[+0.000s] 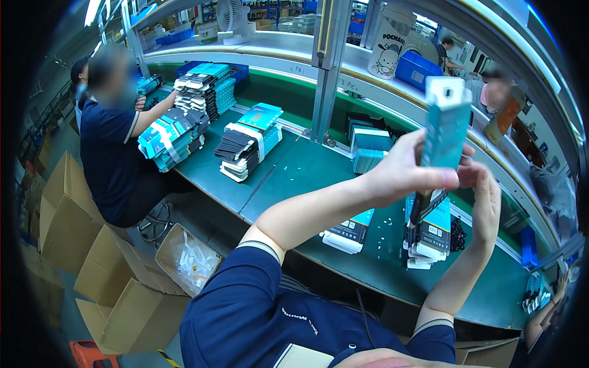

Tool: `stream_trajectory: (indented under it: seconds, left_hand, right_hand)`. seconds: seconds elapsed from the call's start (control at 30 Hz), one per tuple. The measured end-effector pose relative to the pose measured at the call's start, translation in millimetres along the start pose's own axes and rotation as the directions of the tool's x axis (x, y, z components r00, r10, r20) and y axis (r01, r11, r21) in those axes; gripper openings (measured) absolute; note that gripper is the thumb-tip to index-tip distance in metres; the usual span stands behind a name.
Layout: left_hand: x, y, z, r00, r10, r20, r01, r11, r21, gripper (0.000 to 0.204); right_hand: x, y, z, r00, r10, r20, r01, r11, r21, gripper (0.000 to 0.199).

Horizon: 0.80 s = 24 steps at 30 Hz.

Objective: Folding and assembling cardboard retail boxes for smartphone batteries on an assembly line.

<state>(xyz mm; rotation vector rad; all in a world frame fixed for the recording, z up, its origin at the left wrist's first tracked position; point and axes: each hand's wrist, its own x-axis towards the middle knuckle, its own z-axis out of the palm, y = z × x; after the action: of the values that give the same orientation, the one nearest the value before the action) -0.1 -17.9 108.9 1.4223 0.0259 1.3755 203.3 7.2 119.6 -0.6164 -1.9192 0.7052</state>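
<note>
The left hand (pixel 402 168) holds a tall teal package (pixel 446 126) upright in the air above the green worktable (pixel 307 172), its fingers closed around the lower part. The right hand (pixel 485 199) touches the package from below with its fingers stretched out. Under both hands, a stack of flat packages (pixel 429 236) lies on the table.

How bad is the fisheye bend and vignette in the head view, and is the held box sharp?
Head view: black vignette rings the frame; the shelf rail bows strongly near the rim. The teal box, held between left hand and right hand, is slightly soft; bright overhead glare top left.
</note>
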Motion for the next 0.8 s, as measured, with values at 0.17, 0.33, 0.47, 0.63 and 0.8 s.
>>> stream_trajectory:
  seconds: [0.17,0.33,0.47,0.63,0.8]
  left_hand:
    - [-0.4,-7.9,1.9,0.998,-0.055,0.023,0.059,0.949,-0.309,0.064]
    - [3.7,-5.2,-4.6,0.992,-0.113,-0.055,0.100,0.975,-0.196,0.069]
    - [7.8,-1.6,-3.3,0.961,-0.071,-0.266,0.036,0.990,-0.135,0.052]
    - [7.6,-16.6,-5.1,0.948,0.021,-0.319,-0.035,0.999,-0.036,0.045]
    - [1.2,-34.3,12.8,0.919,0.249,-0.304,-0.203,0.963,0.177,0.032]
  right_hand:
    - [-4.4,7.4,5.0,0.958,0.068,0.280,-0.079,0.997,0.026,0.044]
    - [-5.7,12.2,19.5,0.969,0.215,0.119,-0.245,0.895,0.374,0.034]
    - [-4.3,5.5,15.2,0.978,0.162,0.133,-0.189,0.956,0.224,0.028]
    - [-1.1,-3.8,42.5,0.972,-0.049,-0.231,0.082,0.987,0.136,0.028]
    - [0.1,-3.0,58.6,0.878,-0.110,-0.465,0.250,0.936,0.250,0.041]
